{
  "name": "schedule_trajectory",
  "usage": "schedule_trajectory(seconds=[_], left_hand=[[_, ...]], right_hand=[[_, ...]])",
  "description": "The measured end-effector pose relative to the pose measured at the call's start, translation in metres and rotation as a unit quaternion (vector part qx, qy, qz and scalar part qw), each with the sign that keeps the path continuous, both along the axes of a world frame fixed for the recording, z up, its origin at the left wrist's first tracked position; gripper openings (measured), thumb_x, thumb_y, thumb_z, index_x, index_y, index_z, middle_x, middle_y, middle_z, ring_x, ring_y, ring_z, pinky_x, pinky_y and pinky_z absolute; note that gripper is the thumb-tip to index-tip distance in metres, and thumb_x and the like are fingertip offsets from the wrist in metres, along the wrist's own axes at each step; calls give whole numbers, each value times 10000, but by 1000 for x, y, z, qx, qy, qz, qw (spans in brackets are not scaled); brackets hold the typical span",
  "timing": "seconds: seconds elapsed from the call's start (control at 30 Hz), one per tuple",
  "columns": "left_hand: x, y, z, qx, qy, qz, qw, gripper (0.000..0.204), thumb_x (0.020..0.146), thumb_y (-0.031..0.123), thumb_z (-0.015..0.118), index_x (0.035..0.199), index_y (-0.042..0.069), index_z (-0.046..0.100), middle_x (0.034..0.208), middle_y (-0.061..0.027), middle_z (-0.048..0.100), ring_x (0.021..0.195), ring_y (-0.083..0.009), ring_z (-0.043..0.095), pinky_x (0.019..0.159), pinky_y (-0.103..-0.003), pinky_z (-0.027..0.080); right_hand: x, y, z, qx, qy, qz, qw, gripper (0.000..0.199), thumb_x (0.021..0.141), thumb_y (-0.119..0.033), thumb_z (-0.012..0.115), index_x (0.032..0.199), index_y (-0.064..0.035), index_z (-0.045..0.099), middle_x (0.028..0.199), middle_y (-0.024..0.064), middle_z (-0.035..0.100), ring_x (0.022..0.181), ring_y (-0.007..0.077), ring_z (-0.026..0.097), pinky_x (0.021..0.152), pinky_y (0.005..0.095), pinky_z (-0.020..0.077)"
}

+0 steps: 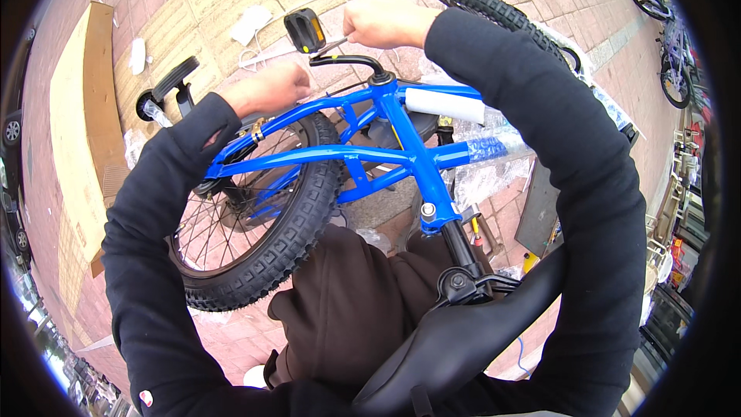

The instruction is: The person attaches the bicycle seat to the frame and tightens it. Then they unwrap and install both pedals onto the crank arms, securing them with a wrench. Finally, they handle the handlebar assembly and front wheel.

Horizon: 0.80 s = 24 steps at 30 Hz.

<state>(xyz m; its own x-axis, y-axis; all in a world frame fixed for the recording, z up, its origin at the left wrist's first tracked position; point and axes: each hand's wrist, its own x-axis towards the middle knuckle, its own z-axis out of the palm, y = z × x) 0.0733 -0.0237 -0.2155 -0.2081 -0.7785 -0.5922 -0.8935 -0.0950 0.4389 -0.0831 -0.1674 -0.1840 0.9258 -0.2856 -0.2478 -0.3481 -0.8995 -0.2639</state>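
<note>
A small blue bicycle frame lies upside down across my lap, its black saddle nearest me and its knobby rear wheel to the left. My right hand is closed around a thin metal tool at the black pedal, which sits on the black crank arm. My left hand rests fisted on the blue frame tube near the wheel axle. Both arms wear black sleeves.
A flattened cardboard box lies on the brick paving at left. A training wheel sticks out beside it. A second knobby tyre lies at the back right, with plastic wrapping under the frame. Another small bicycle stands far right.
</note>
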Motion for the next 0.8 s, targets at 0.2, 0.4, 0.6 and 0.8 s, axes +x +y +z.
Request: schedule_trajectory(seconds=[0.2,0.4,0.6,0.8], left_hand=[[-51,-23,-12,-55,259,210,941,527,801,172,638,1275,25,462,819,-97,629,746,-144,585,692,-279,469],[-73,-50,-36,-85,294,240,921,608,754,93,694,1297,-9,440,757,-75,633,712,-116,585,676,-247,461],[-67,-56,-58,-21,473,334,815,372,754,63,698,1112,7,616,757,-81,637,650,-137,621,649,-255,535],[-68,-63,-54,4,437,374,818,245,873,124,567,1075,-5,619,761,-80,639,628,-146,633,632,-258,548]], right_hand=[[-16,-32,-5,-97,26,-41,994,181,753,-121,530,819,-14,660,824,206,647,806,342,632,708,417,498],[-40,-48,-13,-110,26,-103,988,137,758,-141,570,802,-64,675,801,164,660,805,311,641,699,400,510],[-35,-42,-9,-121,35,-108,986,140,748,-159,579,791,-72,680,796,168,658,792,315,641,697,408,507],[-37,-46,-12,-113,27,-106,988,142,750,-165,579,786,-78,685,779,173,653,776,318,640,690,404,507]])
